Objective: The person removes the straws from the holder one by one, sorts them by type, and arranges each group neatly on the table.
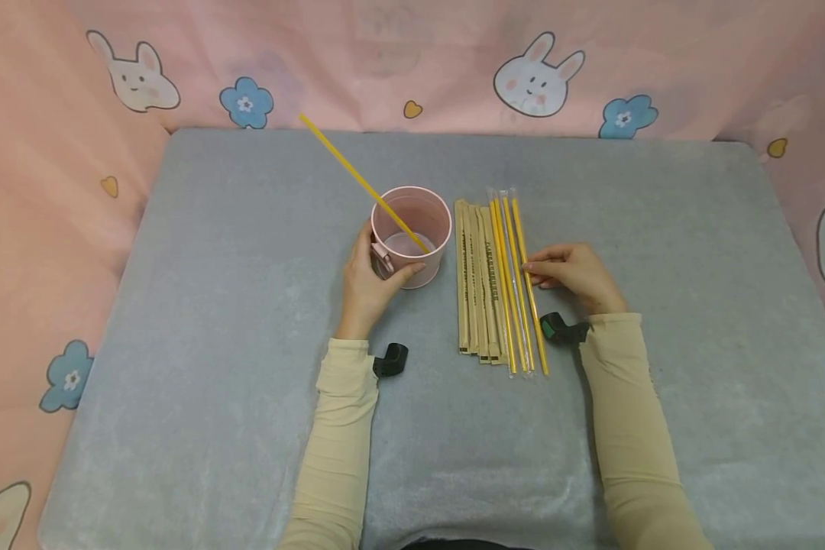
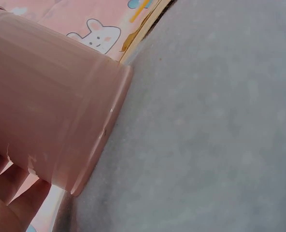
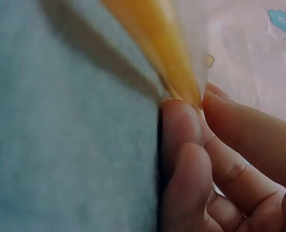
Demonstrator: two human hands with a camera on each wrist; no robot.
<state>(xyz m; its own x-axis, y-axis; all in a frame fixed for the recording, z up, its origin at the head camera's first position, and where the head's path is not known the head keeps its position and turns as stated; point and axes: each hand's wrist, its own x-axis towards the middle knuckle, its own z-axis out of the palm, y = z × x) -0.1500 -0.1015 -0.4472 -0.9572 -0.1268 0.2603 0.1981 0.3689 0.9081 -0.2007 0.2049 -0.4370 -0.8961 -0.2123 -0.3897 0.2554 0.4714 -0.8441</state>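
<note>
From the head view, the left hand [image 1: 367, 286] wraps its grip around a pink cup [image 1: 412, 233] standing on the grey worktop [image 1: 213, 305], a yellow straw [image 1: 357, 179] leaning inside it. Just right lie wrapped straws [image 1: 498, 283] in a row (paper sleeves, then clear ones); the right hand [image 1: 574, 275] pinches the outermost. The left wrist view shows the cup's wall against fingers [image 2: 12, 203]. The right wrist view shows fingertips [image 3: 181, 125] clamped on the clear-wrapped yellow straw [image 3: 157, 43]
</note>
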